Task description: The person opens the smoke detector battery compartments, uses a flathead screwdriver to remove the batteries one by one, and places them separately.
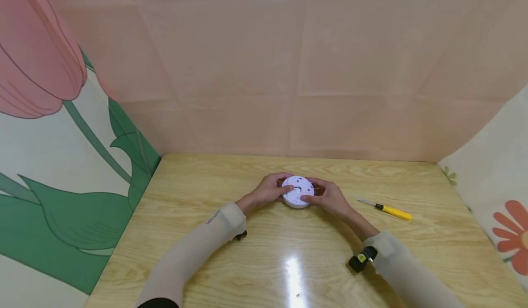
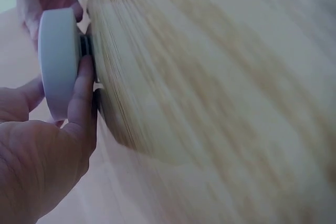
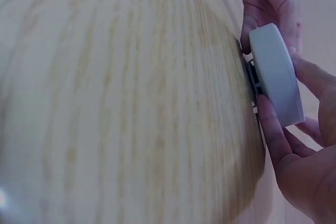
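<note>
Both hands hold a white, round, puck-shaped device (image 1: 296,200) near the back of the table, its face turned up and dotted with small dark slots. My left hand (image 1: 270,189) grips its left side, thumb on the face and fingers lower down. On the opposite side my right hand (image 1: 329,199) pinches it the same way. From the left wrist view, the device (image 2: 59,61) shows a smooth, thick rim with a narrower dark part underneath, close over the wood. The right wrist view shows fingertips at that dark part below the device (image 3: 275,77).
A screwdriver (image 1: 393,212) with a yellow handle lies on the wooden table (image 1: 255,271), to the right of the right hand. Behind the table hangs a plain pinkish-brown cloth (image 1: 231,69). Flower-printed panels (image 1: 74,225) flank both sides.
</note>
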Motion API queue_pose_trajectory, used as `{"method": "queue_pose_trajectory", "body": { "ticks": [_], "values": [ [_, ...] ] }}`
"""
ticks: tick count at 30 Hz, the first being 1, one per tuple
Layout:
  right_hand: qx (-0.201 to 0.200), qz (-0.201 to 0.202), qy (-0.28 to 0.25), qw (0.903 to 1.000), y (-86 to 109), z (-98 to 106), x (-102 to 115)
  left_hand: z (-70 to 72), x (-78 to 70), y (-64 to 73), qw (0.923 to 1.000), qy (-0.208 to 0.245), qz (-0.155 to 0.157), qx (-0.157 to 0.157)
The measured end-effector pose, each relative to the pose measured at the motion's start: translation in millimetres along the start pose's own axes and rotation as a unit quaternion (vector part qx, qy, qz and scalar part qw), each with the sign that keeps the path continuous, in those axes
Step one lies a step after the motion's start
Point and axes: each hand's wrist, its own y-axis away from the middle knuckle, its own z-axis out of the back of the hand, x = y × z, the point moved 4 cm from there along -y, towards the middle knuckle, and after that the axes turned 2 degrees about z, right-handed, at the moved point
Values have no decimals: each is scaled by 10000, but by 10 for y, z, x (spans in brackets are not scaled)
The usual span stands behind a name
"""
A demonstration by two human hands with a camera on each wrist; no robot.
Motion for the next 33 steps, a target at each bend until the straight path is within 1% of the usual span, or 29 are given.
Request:
{"method": "queue_pose_trajectory", "body": {
  "ticks": [3,10,19,22,28,31,33],
  "values": [
    [-111,45,53,9999,3,-7,-6,0,0,3,10000,8,42,-31],
    [-244,-24,-58,9997,19,-33,28,-1,-1,8,9999,80,98,-101],
    [-279,-368,-487,9977,-5,-55,28,9,-6,-11,9991,151,213,-321],
    [-284,-475,-554,9969,-23,-53,23,14,-8,-16,9987,216,254,-382],
    [-295,-596,-569,9962,-39,-41,22,9,-5,-24,9972,447,381,-467],
    [-259,-618,-469,9966,-42,-28,29,1,-1,-32,9963,518,461,-509],
    [-242,-639,-303,9972,-47,-15,37,0,-3,-37,9956,567,523,-541]
  ]
}}
